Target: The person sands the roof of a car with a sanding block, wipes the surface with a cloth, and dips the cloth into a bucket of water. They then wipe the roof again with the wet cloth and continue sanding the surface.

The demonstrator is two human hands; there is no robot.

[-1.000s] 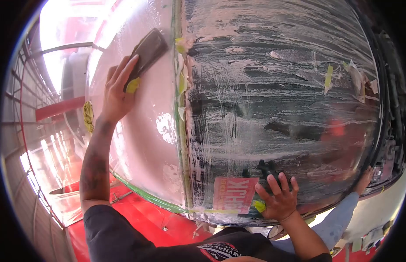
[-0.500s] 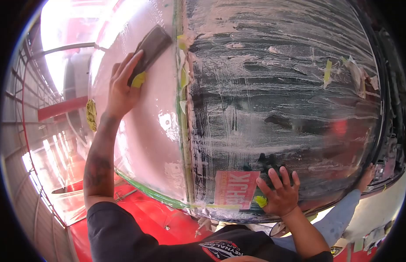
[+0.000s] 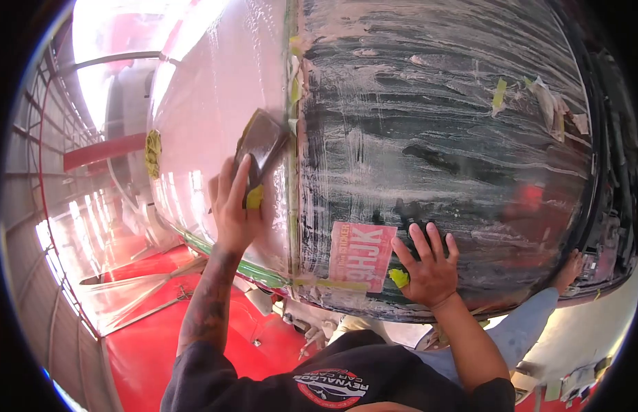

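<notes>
Dark glass [image 3: 456, 154]: on the right, streaky; it looks slick, so a hand could slide.
Pink panel [image 3: 209, 117]: on the left; grit under the block could scratch it.
Tape strip [image 3: 292, 213]: runs between them; a bump could peel it.
Left hand [image 3: 233, 216]: fingers grip the near end of the dark block; a loose hold could drop it.
Right hand [image 3: 432, 271]: fingers spread, holding nothing, palm on the glass.
Dark block [image 3: 264, 134]: on the pink panel, its right corner by the tape; going too far right could catch it.
Pink sticker [image 3: 360, 257]: left of the right hand; rubbing could tear it.
</notes>
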